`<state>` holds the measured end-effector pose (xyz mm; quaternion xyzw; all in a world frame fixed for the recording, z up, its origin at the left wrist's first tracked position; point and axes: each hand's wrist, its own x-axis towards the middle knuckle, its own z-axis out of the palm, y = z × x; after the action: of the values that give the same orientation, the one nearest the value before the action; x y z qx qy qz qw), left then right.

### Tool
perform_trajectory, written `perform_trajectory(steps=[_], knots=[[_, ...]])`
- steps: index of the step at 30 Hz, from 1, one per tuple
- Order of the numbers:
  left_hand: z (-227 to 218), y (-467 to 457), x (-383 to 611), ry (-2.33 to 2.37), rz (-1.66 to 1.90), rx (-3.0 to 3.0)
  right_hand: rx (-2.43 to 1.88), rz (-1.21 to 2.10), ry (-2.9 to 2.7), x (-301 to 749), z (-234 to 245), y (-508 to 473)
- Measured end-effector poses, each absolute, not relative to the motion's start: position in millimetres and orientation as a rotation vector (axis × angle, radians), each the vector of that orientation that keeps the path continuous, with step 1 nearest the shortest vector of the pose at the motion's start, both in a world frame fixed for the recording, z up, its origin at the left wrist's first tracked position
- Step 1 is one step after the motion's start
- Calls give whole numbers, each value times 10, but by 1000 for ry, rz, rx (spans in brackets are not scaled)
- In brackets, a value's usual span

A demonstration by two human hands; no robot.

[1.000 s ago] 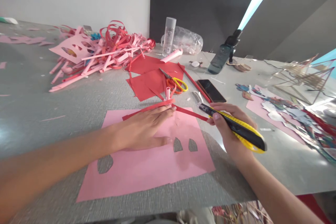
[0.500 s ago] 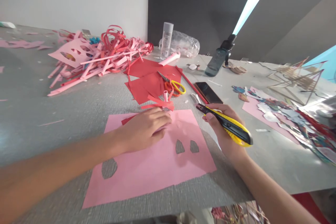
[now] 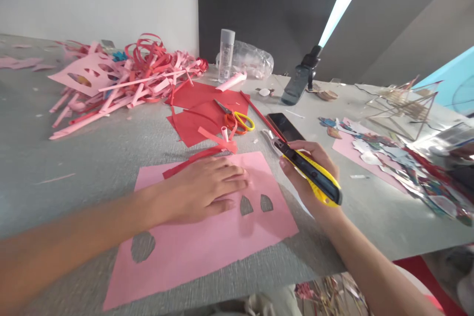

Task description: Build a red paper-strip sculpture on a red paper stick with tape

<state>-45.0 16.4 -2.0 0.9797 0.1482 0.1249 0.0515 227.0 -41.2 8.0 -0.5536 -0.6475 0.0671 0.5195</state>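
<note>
My left hand lies flat with fingers stretched out on a pink paper sheet that has three leaf-shaped holes cut in it. A red paper strip runs out from under the fingers toward the back. My right hand is closed round a yellow and black utility knife, its tip raised and pointing up-left just past the sheet's right edge. A small pink and red cut piece lies just beyond the sheet.
Red sheets with orange-yellow scissors lie behind. A heap of pink and red strips fills the back left. A phone, dark bottle, clear spray bottle, wire frame and coloured scraps stand right.
The long red strip that lay across the sheet's top has been pulled away to the left; only a short part shows. My left fingers curled, then flattened again. The knife hand shifted slightly left.
</note>
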Motion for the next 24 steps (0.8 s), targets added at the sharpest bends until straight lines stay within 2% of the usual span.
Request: perform_trajectory(steps=[5, 13, 19, 24], knots=[[-5, 138, -447, 569, 317, 2940, -1399, 187, -1609, 2250, 98, -425], [-16, 158, -424, 545, 334, 2846, -1460, 434, -1614, 2205, 42, -449], [-69, 170, -432, 582, 333, 2852, -1306, 200, -1787, 2183, 49, -427], [-73, 132, -424, 658, 302, 2887, -1290, 197, -1768, 2202, 35, -402]])
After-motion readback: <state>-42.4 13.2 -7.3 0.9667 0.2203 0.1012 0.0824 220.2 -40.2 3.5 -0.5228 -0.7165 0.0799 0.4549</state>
